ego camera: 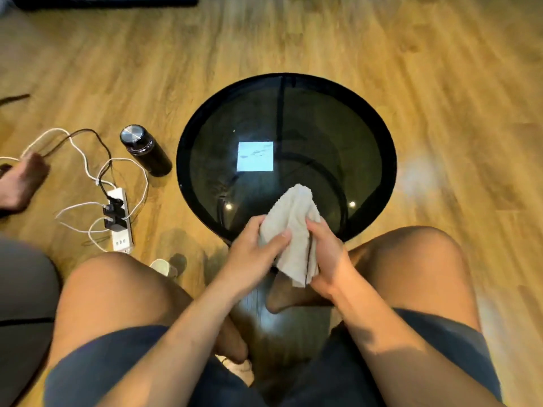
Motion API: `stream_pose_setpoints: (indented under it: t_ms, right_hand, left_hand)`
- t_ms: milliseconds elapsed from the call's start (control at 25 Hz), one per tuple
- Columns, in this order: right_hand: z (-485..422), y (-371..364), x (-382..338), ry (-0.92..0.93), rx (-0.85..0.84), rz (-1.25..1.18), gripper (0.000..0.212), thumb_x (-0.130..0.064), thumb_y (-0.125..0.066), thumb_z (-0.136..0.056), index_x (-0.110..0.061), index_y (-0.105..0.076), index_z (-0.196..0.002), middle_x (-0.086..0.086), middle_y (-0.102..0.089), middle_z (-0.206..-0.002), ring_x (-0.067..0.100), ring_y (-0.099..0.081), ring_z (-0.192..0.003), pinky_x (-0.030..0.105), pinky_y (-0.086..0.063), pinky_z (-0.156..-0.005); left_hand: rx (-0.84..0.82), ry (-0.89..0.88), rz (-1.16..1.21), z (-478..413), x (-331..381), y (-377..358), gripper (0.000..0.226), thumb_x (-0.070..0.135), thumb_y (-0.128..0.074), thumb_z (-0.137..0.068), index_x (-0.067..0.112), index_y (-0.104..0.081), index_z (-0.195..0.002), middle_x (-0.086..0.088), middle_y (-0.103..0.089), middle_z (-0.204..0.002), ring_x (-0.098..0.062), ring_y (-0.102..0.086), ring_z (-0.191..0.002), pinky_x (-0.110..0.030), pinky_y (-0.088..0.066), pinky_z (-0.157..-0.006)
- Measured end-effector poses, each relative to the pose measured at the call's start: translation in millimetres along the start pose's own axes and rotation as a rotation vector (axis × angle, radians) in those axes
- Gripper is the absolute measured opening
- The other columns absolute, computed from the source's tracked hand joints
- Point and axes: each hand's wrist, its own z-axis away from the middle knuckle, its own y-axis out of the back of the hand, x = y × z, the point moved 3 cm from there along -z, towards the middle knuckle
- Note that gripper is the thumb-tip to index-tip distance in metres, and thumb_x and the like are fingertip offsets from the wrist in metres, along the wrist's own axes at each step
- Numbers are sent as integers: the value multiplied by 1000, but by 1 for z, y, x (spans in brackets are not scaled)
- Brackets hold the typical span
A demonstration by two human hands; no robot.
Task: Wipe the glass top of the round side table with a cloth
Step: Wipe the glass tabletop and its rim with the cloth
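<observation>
A round side table with a dark glass top [323,118] and black rim stands on the wooden floor in front of my knees. A square of light reflects in the glass near its middle. A bunched beige cloth [292,227] is held above the table's near edge. My left hand [252,254] grips its left side and my right hand [329,257] grips its right side. The cloth's upper end reaches over the glass; whether it touches the glass I cannot tell.
A black bottle with a metal cap [145,149] stands on the floor left of the table. Further left lies a white power strip [119,221] with plugs and tangled cables. Another person's bare foot [22,180] is at the far left.
</observation>
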Motion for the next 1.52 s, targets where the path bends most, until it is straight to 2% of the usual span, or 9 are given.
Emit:
stream_pose_setpoints:
  t_ms: [200, 320, 480, 640, 760, 960, 1120, 1280, 1520]
  right_hand:
    - [25, 11, -3, 80, -44, 404, 46, -58, -51, -93, -24, -59, -123, 5, -69, -116, 19, -69, -103, 41, -55, -93]
    - [39, 19, -4, 210, -80, 576, 58, -57, -67, -79, -31, -51, -128, -3, -65, -120, 15, -66, -105, 41, -55, -93]
    - [38, 29, -11, 224, 46, 243, 21, -22, -57, -97, -23, -57, -118, 5, -68, -109, 21, -69, -96, 39, -58, -83]
    - [40, 30, -12, 287, -1, 279, 11, -16, -56, -97, -20, -63, -104, 7, -70, -97, 24, -69, -86, 42, -59, -74]
    - [43, 27, -14, 395, 51, 432, 20, -16, -62, -94, -13, -60, -114, 10, -68, -105, 26, -69, -93, 47, -58, -85]
    - [57, 2, -6, 289, -242, 222, 38, -34, -55, -98, -11, -57, -127, 11, -69, -118, 26, -66, -111, 37, -57, -88]
    - [54, -23, -18, 568, -243, 836, 43, -38, -68, -89, -23, -52, -126, -7, -68, -115, 8, -67, -104, 31, -57, -86]
    - [-17, -66, -55, 831, -86, 1250, 16, -25, -58, -91, -39, -50, -93, -19, -57, -88, -1, -58, -82, 20, -48, -70]
    - [-107, -133, 10, 1227, -667, 1994, 59, -49, -64, -78, -18, -48, -126, 12, -57, -108, 28, -50, -89, 41, -42, -71]
  left_hand:
    - [221, 49, -103, 36, 3, -21, 31, 42, -71, -85, 22, -59, -105, 6, -67, -96, -10, -65, -88, -29, -57, -72]
    - [103, -26, 23, 49, 12, -22, 30, 38, -79, -79, 21, -61, -97, 9, -69, -82, -7, -68, -78, -19, -53, -60]
    - [-58, -27, 225, 60, 18, -24, 49, 56, -63, -87, 12, -65, -109, -13, -71, -105, -33, -67, -102, -39, -53, -82]
    - [-11, -65, 96, 70, 25, -32, 59, 68, -52, -80, 13, -65, -97, -4, -69, -95, -21, -66, -94, -30, -54, -79]
    - [78, -79, 48, 75, 26, -30, 32, 50, -66, -86, 18, -67, -91, 4, -71, -86, -11, -68, -85, -20, -53, -68]
    - [221, 43, 626, 77, 29, -10, 12, 17, -69, -89, 10, -61, -88, -20, -69, -103, -35, -68, -102, -48, -55, -88]
    - [147, 72, 513, 55, 31, 19, 32, 41, -60, -94, 11, -71, -98, -7, -76, -99, -22, -71, -98, -43, -56, -87]
    - [578, 7, 72, -41, 14, 104, 36, 49, -44, -97, 18, -57, -88, -1, -61, -86, -21, -56, -82, -37, -41, -69]
    - [662, 103, 240, -181, -35, 142, 39, 40, -23, -105, 20, -55, -117, 17, -54, -98, 12, -50, -86, -9, -33, -76]
